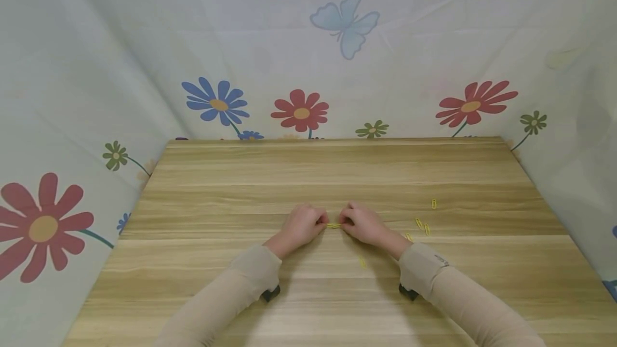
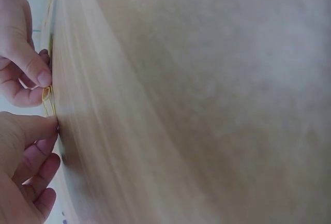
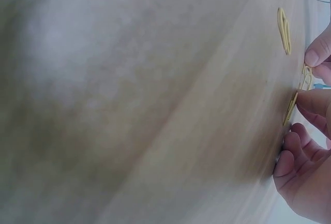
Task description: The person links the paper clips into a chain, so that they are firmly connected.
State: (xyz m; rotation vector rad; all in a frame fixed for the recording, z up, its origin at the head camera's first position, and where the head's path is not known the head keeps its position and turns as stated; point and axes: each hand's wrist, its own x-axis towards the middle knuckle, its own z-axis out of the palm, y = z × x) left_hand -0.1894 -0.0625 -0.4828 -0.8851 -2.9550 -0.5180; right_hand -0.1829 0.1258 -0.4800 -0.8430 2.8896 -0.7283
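Note:
Two yellow paper clips (image 1: 333,225) overlap between the hands, just above the wooden table; whether they are hooked into each other I cannot tell. My left hand (image 1: 302,225) pinches one end between thumb and forefinger, its other fingers curled in, as the left wrist view shows. From the other side, my right hand (image 1: 367,225) pinches the opposite end with thumb and forefinger. The fingertips of both hands are a short gap apart, with the clips' wire loops (image 2: 47,100) visible there. In the right wrist view a loose paper clip (image 3: 284,31) lies near the fingers.
Several yellow paper clips lie on the wooden table (image 1: 217,175) to the right of my right hand, among them one paper clip (image 1: 434,204) farther back. Another paper clip (image 1: 363,263) lies nearer, between the forearms. A flower-printed cloth (image 1: 405,58) hangs behind the table's far edge.

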